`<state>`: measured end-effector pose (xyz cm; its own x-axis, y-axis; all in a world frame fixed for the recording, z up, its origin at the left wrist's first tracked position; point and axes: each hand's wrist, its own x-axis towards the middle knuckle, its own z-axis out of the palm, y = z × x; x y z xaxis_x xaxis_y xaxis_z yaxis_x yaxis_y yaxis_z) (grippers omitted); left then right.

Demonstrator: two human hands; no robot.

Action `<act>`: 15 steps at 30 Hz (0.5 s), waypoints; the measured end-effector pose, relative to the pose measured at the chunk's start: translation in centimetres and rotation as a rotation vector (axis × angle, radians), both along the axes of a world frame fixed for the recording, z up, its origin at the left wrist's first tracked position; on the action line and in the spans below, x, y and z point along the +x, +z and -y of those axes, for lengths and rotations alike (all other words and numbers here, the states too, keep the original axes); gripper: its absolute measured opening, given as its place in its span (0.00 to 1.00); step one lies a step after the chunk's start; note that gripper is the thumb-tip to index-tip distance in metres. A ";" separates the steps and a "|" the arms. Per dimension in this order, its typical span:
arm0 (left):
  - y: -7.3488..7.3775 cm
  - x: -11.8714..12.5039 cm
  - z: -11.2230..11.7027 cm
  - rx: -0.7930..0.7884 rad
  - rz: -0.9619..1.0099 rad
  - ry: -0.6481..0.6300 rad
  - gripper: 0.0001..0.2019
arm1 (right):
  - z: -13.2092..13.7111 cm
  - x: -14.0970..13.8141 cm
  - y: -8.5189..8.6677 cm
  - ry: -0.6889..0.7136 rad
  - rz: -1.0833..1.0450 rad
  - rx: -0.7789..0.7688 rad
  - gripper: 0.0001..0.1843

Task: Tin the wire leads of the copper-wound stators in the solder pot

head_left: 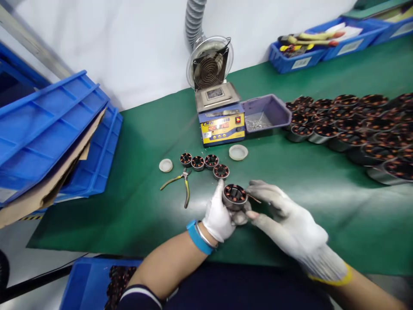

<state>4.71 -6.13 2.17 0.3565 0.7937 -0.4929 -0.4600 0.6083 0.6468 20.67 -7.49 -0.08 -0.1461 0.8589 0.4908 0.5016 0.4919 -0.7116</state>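
Note:
My left hand (222,215), in a white glove, is wrapped round a motor stator (235,194), a metal ring with copper windings inside, held over the green table. A thin copper wire end (254,198) sticks out from its right side. My gloved right hand (287,215) is beside that wire, thumb and fingers apart, the bare thumb tip close to the ring; whether a fingertip touches the wire I cannot tell. Several more stators (211,161) stand just beyond my left hand. Cutting pliers (185,174) with yellow-green handles lie spread to their left.
A solder pot (222,122) with a lit display stands at the back beside a purple tray (274,107). Two small white dishes (238,152) sit nearby. Rows of stators (351,125) fill the right. Blue bins (297,60) line the back; blue crates (48,125) lean at left.

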 end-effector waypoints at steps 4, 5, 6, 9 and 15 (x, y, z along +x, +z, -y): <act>0.3 -0.1 -0.1 -0.034 0.140 -0.028 0.32 | -0.4 -0.4 0.9 -0.007 -0.018 0.147 0.07; 0.1 -0.2 -0.2 -0.033 0.165 -0.039 0.31 | -0.6 -0.4 1.3 -0.002 -0.005 0.172 0.06; 0.0 -0.4 -0.3 -0.026 0.198 -0.075 0.30 | -0.8 -0.3 1.7 0.003 -0.001 0.191 0.06; -0.4 -1.2 -0.6 0.003 0.301 -0.333 0.27 | -1.4 0.1 3.1 0.039 -0.017 0.196 0.06; 1.1 -1.5 -0.5 0.157 0.215 -0.045 0.14 | -1.8 0.4 7.4 0.119 0.169 0.176 0.05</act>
<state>3.18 -5.59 3.30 0.4761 0.8355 -0.2743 -0.5717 0.5311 0.6253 21.10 -5.68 7.34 -0.3337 0.7345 0.5909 0.5374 0.6632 -0.5209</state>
